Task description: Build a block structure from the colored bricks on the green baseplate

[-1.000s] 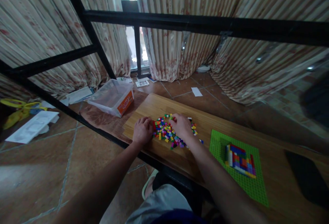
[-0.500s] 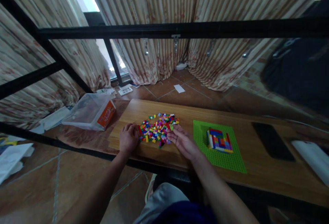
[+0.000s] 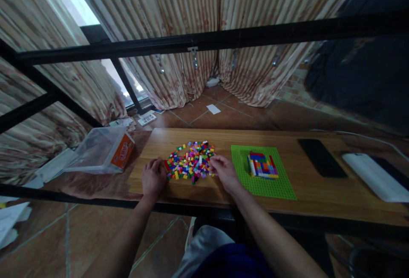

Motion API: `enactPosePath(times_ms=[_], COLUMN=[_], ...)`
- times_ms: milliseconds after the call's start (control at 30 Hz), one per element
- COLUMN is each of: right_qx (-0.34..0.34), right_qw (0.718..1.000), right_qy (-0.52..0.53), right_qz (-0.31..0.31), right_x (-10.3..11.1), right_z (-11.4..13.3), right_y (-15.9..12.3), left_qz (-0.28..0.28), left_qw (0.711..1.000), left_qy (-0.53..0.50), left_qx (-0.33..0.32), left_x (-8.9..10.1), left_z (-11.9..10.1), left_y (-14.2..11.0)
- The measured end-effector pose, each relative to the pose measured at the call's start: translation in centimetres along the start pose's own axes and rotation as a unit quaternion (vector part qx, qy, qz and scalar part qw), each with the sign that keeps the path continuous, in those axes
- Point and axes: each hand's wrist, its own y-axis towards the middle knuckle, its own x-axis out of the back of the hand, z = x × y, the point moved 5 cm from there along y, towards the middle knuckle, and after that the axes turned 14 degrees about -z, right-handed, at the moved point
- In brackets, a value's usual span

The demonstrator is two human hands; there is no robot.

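Note:
A loose heap of small colourful toy bricks is spread on the wooden tabletop. At the heap's left edge my left hand rests on the wood with curled fingers, right beside a red brick. Whether anything is inside those fingers is hidden. My right hand is at the heap's right edge, thumb and fingers pinched together; anything between the tips is too small to make out. To its right lies a green baseplate bearing a low, multicoloured brick build.
A clear plastic bin with an orange label stands left of the tabletop. A black flat object and a white one lie at the right. A dark metal rail crosses beyond the table, before curtains.
The view has swung to the right. My right hand's fingers, looser and more outstretched before, are now drawn into a pinch at the heap's edge. My left hand stays beside the heap.

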Motion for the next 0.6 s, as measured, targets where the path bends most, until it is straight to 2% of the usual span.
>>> enactPosePath(times_ms=[100,200,300,400,500,600], right_qx=[0.127,0.262,0.317,0.338,0.362,0.367], right_qw=[0.979,0.917,0.856,0.815,0.798,0.822], right_qy=[-0.156,-0.299,-0.408,-0.471,-0.481,-0.435], right_qz=[-0.034,-0.033,-0.001,0.01,0.02,0.02], right_x=[0.6,0.3,-0.9,-2.0,-2.6,-2.3], right_z=[0.8,2.2,2.8,3.0,3.2,3.5], right_y=[0.2,0.2,0.4,0.8,0.7,0.1], left_qz=[-0.001,-0.003,-0.003,-0.004,-0.008,-0.011], left_qw=[1.0,1.0,1.0,1.0,1.0,1.0], left_qy=[-0.002,0.002,-0.002,-0.004,-0.002,-0.011], left_qx=[0.002,0.0,-0.001,0.0,0.001,0.005], left_x=[0.0,-0.1,-0.2,-0.2,-0.2,-0.4], left_z=[0.0,0.1,0.2,0.3,0.4,0.6], left_y=[-0.1,-0.1,-0.1,0.0,0.1,0.1])
